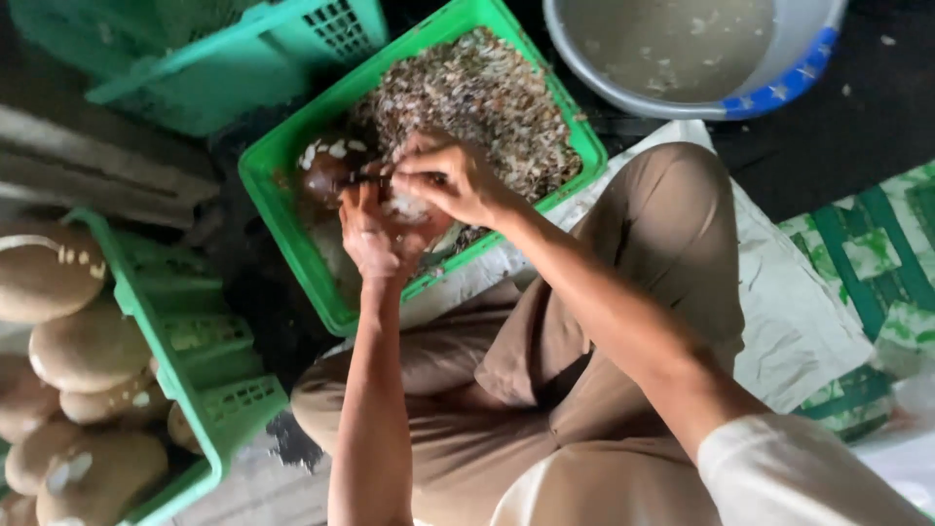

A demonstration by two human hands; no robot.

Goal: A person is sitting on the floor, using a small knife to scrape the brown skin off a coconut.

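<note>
Two hands are meeting over the near half of a green crate (282,156) that is sitting on the floor ahead of the person's knees. The left hand (375,234) is cupping a brown nut (414,209) from below, fingers curled up around it, so the nut is hanging just above the crate's near edge. The right hand (458,180) is pinching a dark tool (365,178) (too small and blurred to tell its kind), its fingers clenched on the handle end, and the tip is pointing toward the crate's left side, lying across the top of the nut. White flesh is showing on the nut where the tool is touching it.

Another dark round nut (326,173) flecked with white is lying in the crate's left part, just beside the held one. A heap of shavings (477,97), brown and pale mixed, is filling the crate's far half.

Along the left edge a second green crate (190,380) is holding several large tan nuts (88,346), well apart from the hands. A teal basket (243,58) is lying tilted at the far left, and a grey basin (740,93) with a blue rim patch is standing at the far right. A white sheet (789,312) is lying under the person's right leg.
</note>
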